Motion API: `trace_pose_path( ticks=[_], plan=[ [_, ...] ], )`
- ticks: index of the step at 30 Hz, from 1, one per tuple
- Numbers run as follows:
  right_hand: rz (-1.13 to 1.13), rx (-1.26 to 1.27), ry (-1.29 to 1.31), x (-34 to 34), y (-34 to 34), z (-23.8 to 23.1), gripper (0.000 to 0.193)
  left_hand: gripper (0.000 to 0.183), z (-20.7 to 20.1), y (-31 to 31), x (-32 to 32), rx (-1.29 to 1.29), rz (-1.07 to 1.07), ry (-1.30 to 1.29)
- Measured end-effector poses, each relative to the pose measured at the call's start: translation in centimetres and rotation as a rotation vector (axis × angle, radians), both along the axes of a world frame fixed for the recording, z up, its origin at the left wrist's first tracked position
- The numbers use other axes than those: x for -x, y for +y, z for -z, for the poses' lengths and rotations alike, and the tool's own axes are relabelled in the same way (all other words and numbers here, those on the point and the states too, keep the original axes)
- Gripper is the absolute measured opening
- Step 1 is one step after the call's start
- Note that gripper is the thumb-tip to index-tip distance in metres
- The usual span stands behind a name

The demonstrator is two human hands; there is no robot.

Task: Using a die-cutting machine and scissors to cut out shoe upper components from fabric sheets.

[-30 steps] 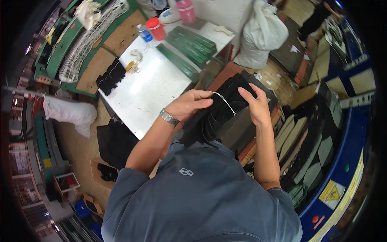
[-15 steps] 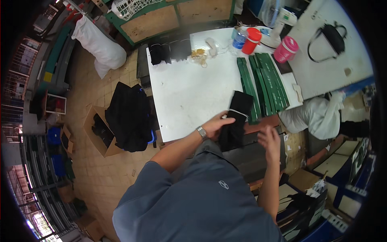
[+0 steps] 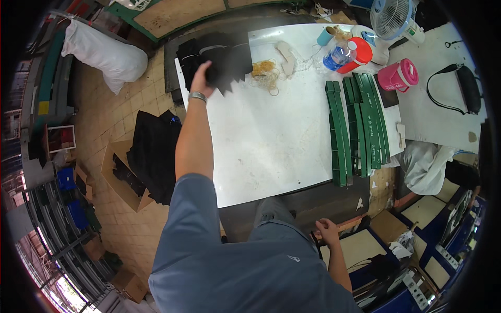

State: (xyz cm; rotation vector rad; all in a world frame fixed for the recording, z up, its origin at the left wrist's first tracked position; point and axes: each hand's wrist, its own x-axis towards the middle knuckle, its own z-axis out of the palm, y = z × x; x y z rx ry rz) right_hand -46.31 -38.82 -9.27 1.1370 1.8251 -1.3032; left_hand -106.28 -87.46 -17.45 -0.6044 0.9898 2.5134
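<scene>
My left hand (image 3: 201, 81) reaches to the far left of the white table (image 3: 271, 151), its thumb and fingers around the end of a black cloth bundle (image 3: 213, 78). This bundle lies against a row of similar black cloth bundles (image 3: 229, 55), some with pale bands round them. My right hand (image 3: 327, 231) is low, beside my right hip and off the table's near edge. Its fingers are curled; a thin dark shape shows beside them, and what they hold, if anything, is unclear.
Yellowish rubber bands (image 3: 265, 68) lie by the bundles. Green slotted bars (image 3: 339, 133) line the table's right side, below a water bottle (image 3: 339, 56), red jug (image 3: 357, 55) and pink jug (image 3: 397, 75). A fan (image 3: 394, 18) stands behind. Left on the floor: cardboard box (image 3: 112, 177), black cloth (image 3: 151, 156).
My left hand has carried the black cloth bundle from the table's near right to the row at far left. My right hand has dropped lower, toward my hip.
</scene>
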Motion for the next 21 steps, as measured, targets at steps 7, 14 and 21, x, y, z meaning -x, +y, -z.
trace_pose_path(
  ticks=[7, 14, 21],
  plan=[
    [0.034, -0.151, -0.015, 4.3, 2.0, -1.7, 0.049, 0.02, 15.1, -1.9, -10.8, 0.391, -0.062, -0.316],
    [-0.044, -0.448, 0.098, -2.9, 4.5, -4.1, 0.046, 0.019, 13.9, 13.5, -36.2, 0.446, 0.341, -0.433],
    [0.328, -0.589, 0.017, -11.0, 1.6, -6.1, 0.057, 0.033, 8.0, 16.9, -32.9, 0.536, 1.214, -0.167]
  ],
)
